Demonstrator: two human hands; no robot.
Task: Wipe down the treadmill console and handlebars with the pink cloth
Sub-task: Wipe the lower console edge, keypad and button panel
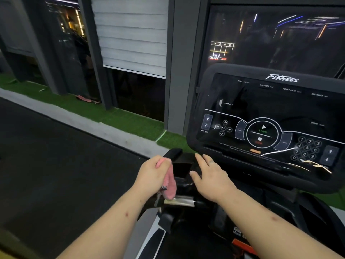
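Note:
The black treadmill console fills the right half of the head view, its glossy panel showing START, INCLINE and number keys. My left hand is shut on the pink cloth, which hangs down against the black left handlebar. A silver grip section of the handlebar shows just under the cloth. My right hand rests flat with fingers spread on the handlebar base, just below the console's lower left corner.
Left of the treadmill lies dark flooring, then a grey kerb and a strip of green turf along a wall of dark windows and a white blind. The treadmill frame is below my arms.

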